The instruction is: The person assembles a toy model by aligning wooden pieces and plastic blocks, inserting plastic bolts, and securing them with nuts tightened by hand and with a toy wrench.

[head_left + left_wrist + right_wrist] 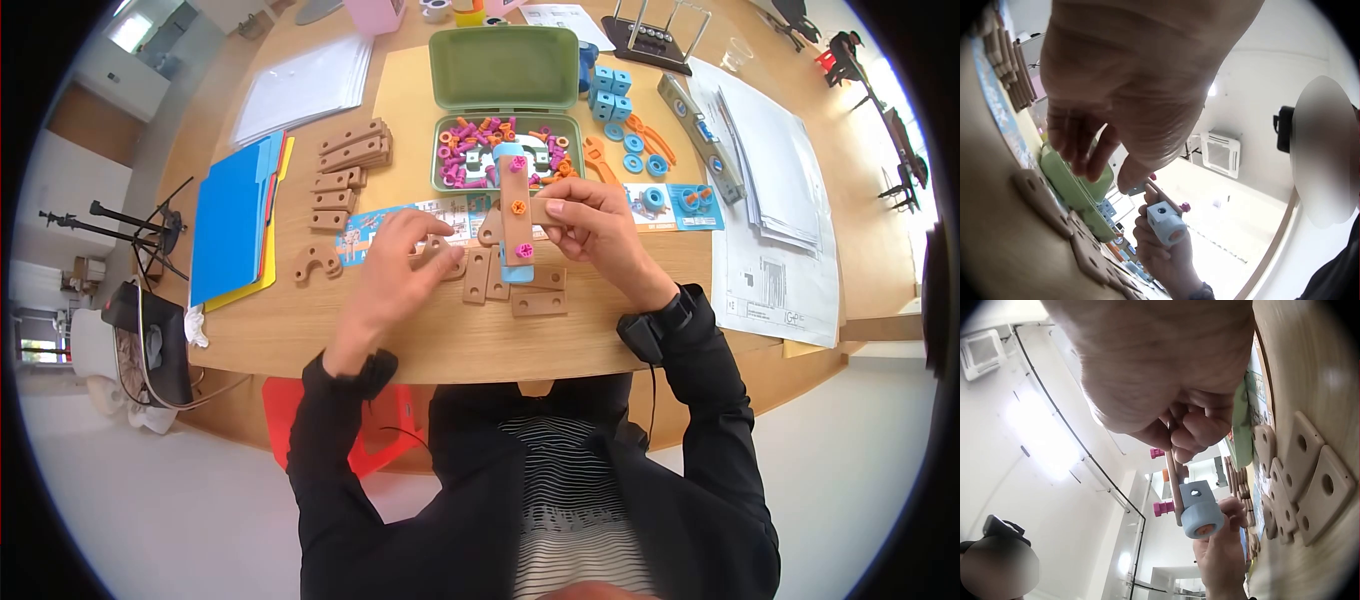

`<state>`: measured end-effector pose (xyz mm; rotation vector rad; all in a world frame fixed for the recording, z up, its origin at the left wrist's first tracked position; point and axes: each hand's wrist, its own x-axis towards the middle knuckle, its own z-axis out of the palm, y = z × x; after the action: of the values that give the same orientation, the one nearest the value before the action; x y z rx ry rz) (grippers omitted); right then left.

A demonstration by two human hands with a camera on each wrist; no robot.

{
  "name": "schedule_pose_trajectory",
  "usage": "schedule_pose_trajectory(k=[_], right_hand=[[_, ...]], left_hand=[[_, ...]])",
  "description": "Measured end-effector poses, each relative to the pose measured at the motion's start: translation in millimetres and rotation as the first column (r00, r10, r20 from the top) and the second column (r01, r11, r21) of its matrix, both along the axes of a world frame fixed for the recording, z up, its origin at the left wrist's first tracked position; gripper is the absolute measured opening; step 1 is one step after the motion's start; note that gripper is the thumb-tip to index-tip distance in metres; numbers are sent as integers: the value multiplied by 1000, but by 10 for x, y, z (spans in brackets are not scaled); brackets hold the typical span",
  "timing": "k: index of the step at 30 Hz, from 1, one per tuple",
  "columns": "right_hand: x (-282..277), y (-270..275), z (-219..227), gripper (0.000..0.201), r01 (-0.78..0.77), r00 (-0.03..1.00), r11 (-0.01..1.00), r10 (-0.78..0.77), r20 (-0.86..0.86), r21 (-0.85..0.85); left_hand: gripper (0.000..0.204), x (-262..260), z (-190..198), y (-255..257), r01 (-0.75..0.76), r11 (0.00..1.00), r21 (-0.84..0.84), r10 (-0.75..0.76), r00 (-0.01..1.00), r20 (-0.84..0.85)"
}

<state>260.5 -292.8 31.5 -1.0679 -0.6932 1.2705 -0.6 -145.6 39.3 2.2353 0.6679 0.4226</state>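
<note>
My right hand [605,235] pinches a toy assembly above the table, by a short brown strip sticking out at its side. Its long brown strip [515,185] carries an orange bolt [518,207] in the middle and magenta bolts towards both ends. Light blue blocks show at the ends; the right wrist view has one block [1196,495] with a round blue wheel [1203,520] on it. My left hand [390,270] hovers with loosely bent fingers over a brown piece [450,262], holding nothing. Several flat brown strips with holes [477,275] lie between the hands.
A green case [505,80] stands open behind, filled with magenta and orange bolts. Stacked brown strips [352,152] and blue folders [235,215] lie left. Blue blocks [610,92], orange pliers [650,140], a grey level [703,140] and papers [770,170] sit right.
</note>
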Motion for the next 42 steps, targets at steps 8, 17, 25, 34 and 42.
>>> schedule_pose_trajectory(k=[8, 17, 25, 34, 42], right_hand=[[-51, -12, 11, 21, 36, 998, 999, -36, 42, 22], [-1, -57, 14, 22, 51, 998, 996, -53, 27, 70], [11, -40, -2, 23, 13, 997, 996, -20, 78, 88], [-69, -155, 74, 25, -83, 980, 993, 67, 189, 81], [-390, -277, 129, 28, -235, 958, 971, 240, 158, -51]], left_hand=[[96, -68, -262, -703, 37, 923, 384, 68, 964, -257], [98, 132, -388, -769, 136, 921, 366, 17, 923, -385], [94, 345, -418, -915, 185, 911, 367, -49, 936, -349], [81, 316, -453, -954, 108, 954, 278, -73, 988, -133], [21, -543, -406, -630, -283, 952, 117, 247, 936, 253]])
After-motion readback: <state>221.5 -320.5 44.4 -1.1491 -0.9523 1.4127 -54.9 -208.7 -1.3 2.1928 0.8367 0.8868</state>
